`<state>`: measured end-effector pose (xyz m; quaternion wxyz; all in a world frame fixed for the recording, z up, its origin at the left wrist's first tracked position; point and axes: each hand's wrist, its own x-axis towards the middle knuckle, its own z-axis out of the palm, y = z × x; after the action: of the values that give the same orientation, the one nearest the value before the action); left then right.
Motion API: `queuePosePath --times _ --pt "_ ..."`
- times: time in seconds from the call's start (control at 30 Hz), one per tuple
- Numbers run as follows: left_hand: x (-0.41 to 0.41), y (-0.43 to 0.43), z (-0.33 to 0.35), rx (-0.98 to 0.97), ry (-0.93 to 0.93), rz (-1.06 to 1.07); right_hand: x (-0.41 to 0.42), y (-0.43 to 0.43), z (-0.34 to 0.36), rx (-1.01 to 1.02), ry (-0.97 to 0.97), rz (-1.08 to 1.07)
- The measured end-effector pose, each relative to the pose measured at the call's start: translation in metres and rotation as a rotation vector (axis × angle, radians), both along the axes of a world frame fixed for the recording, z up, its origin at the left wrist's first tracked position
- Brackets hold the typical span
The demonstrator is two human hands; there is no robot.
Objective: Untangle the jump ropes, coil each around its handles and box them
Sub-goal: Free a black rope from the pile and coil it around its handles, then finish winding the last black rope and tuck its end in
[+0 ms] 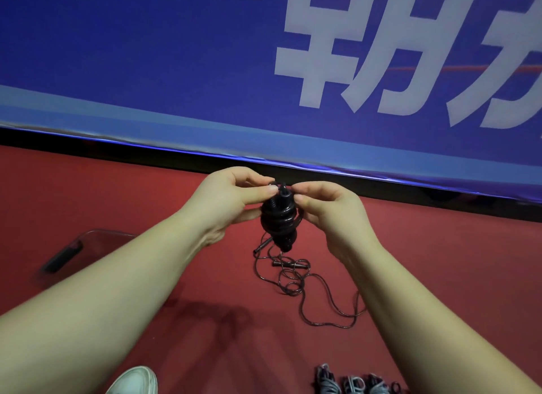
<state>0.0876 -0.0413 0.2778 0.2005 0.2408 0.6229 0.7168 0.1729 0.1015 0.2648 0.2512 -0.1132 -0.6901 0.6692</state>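
A black jump rope (pixel 278 222) is wound in a thick coil around its handles and hangs upright in the air between both hands. My left hand (pixel 231 200) grips the coil's upper left side, thumb near the top. My right hand (pixel 325 209) pinches the rope end at the coil's top right. On the red floor below lies a second dark rope (pixel 296 279), loose and looped, with its two handles beside it. A clear plastic box (pixel 79 253) with a black clasp stands on the floor at the left, partly behind my left forearm.
A blue banner (pixel 205 71) with large white characters runs along the wall just behind the hands. Several coiled grey ropes (pixel 352 383) lie at the bottom edge. A white shoe (pixel 135 382) shows at the bottom left.
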Motion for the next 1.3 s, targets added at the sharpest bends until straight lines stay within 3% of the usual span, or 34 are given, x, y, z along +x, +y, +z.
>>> queuePosePath --times 0.23,0.4,0.53,0.6,0.77,0.93,1.13,1.3 --pt "0.001 0.002 -0.004 -0.071 -0.008 -0.083 -0.001 0.005 -0.012 0.107 0.010 0.042" --pt "0.004 0.011 -0.010 -0.050 -0.117 0.029 0.009 0.014 -0.026 0.309 -0.119 0.296" --pt "0.007 0.023 -0.023 -0.126 -0.100 0.054 0.009 0.017 -0.042 0.529 -0.171 0.173" --pt "0.006 0.028 -0.031 -0.182 -0.054 0.042 0.007 0.021 -0.051 0.546 -0.197 0.120" --pt "-0.011 0.029 -0.064 -0.598 0.254 -0.046 0.014 0.049 -0.102 0.416 -0.543 0.078" --pt "-0.034 0.028 -0.119 -1.084 0.301 -0.352 0.026 0.071 -0.177 0.633 -0.958 0.146" --pt "-0.042 0.058 -0.208 -1.128 0.177 -0.422 0.035 0.056 -0.267 0.564 -1.190 0.286" --pt "-0.057 0.082 -0.263 -1.115 0.006 -0.414 0.020 0.034 -0.322 0.782 -1.399 0.419"
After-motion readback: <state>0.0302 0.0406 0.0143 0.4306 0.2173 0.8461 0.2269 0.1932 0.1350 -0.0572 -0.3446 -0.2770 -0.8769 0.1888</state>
